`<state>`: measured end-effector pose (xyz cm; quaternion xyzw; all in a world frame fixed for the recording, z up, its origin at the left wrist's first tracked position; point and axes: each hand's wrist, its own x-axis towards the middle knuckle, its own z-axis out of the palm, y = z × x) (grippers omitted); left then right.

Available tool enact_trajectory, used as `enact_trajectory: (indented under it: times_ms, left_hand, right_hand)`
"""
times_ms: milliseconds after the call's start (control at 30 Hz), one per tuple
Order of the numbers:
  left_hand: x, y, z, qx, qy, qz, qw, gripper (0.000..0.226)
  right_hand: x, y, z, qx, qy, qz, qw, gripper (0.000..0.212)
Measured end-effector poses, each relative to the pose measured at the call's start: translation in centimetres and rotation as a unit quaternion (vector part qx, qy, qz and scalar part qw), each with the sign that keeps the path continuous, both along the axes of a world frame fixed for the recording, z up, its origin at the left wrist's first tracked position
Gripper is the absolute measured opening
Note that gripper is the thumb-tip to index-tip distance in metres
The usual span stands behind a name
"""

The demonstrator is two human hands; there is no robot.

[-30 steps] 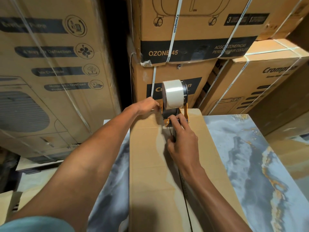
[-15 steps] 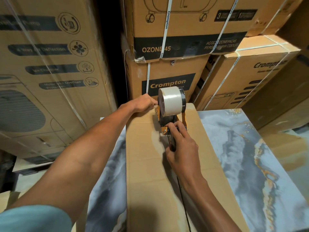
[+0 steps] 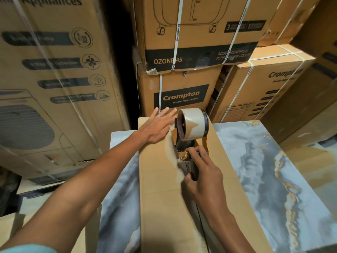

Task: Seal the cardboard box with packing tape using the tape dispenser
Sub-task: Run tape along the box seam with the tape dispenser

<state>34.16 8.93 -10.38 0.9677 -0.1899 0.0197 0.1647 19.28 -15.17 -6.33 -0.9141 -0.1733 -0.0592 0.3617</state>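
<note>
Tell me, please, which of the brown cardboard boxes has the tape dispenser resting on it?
The plain long cardboard box lying on the marbled sheet; unlike the printed, strapped cartons stacked behind, it carries no print or strapping.

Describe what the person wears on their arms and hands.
Both forearms are bare and neither hand is gloved. The left hand has a thin, silvery ring on one finger. At the picture's bottom left edge, a light teal short sleeve covers the upper left arm. The right hand shows no ring, watch or band, and no sleeve is visible on the right arm.
</note>
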Motion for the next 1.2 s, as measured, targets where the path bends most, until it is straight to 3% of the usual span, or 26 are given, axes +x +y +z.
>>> enact_trajectory:
  times_ms: [167,333,467,633,1000,1200]
  left_hand:
    - [-1.8,-1.0,-0.4,0.046,0.033,-0.024,0.998,0.058]
    - [-1.7,-1.1,0.1,0.081,0.034,-0.013,0.996,0.046]
    - [-1.8,-1.3,0.3,0.097,0.044,0.004,0.994,0.057]
    - [-1.6,-1.5,0.0,0.102,0.044,0.019,0.994,0.065]
    - [-1.3,-1.7,-0.6,0.123,0.053,0.036,0.99,0.055]
    - [-5.9,-3.8,0.6,0.101,0.056,-0.029,0.993,0.055]
  right_hand:
    - [-0.2,0.2,0.2,-0.031,-0.007,0.006,0.999,0.076]
    - [-0.5,0.8,0.7,-0.065,-0.012,0.016,0.998,0.08]
    - [-0.8,0.5,1.0,-0.064,-0.012,0.02,0.998,0.079]
    - [-2.5,-0.5,0.9,-0.051,-0.016,0.023,0.998,0.077]
    - [-7.3,-2.9,0.6,-0.04,-0.003,0.004,0.999,0.079]
    - [-7.3,-3.0,0.6,-0.057,0.009,0.01,0.998,0.079]
